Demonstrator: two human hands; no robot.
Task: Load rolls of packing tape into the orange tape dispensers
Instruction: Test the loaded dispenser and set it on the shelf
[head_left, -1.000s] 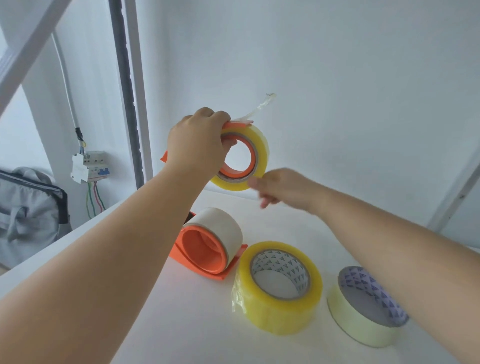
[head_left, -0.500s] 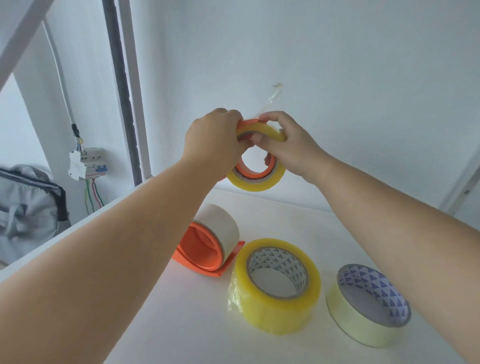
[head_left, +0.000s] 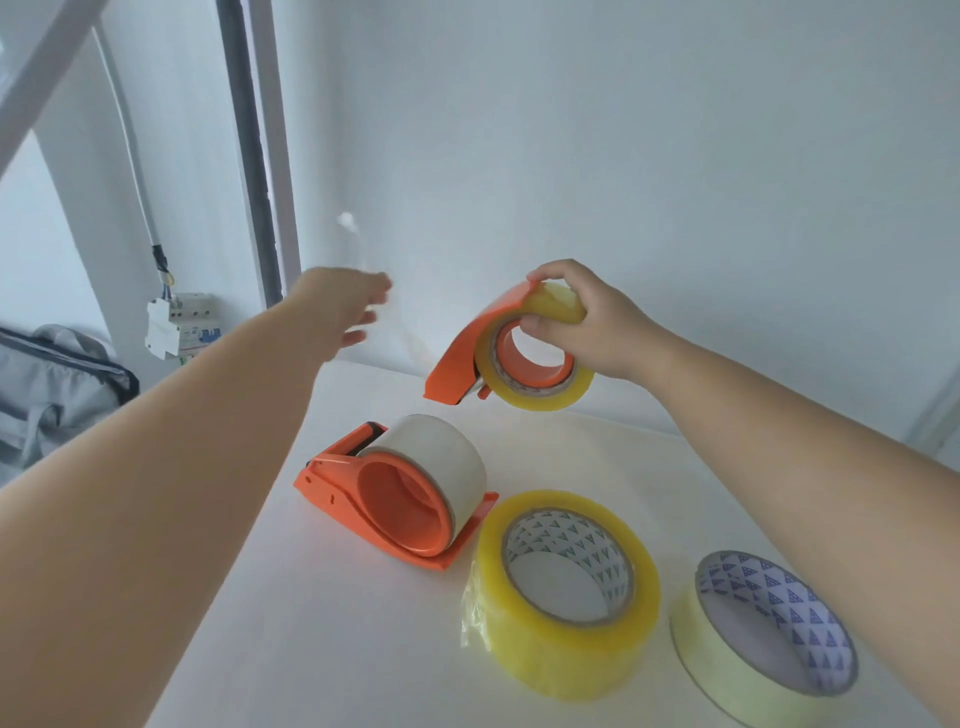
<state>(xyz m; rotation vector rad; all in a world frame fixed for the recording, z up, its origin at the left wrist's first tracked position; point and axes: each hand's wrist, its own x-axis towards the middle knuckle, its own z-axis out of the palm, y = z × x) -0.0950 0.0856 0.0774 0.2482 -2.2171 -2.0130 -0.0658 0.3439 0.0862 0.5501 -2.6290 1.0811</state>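
Observation:
My right hand (head_left: 602, 327) grips an orange tape dispenser (head_left: 462, 353) from above, fingers curled over the yellow tape roll (head_left: 540, 389) mounted on it, held above the white table (head_left: 322, 623). My left hand (head_left: 343, 306) is motion-blurred to the left of it, apart from the dispenser. A thin clear tape strip (head_left: 347, 222) trails up from the dispenser past the left fingertips; whether they pinch it is unclear. A second orange dispenser (head_left: 363, 499) with a whitish roll (head_left: 441, 457) lies on the table. A loose yellow roll (head_left: 550, 660) and a pale roll (head_left: 696, 654) lie flat at the front right.
A white wall stands close behind the table. Left of the table are a dark vertical post (head_left: 249, 156), a wall-mounted breaker box (head_left: 179, 327) with wires, and a grey bag (head_left: 47, 384) lower down.
The dispenser with the yellow roll passed from my left hand to my right and moved right and down. My left hand let go and swung away to the left.

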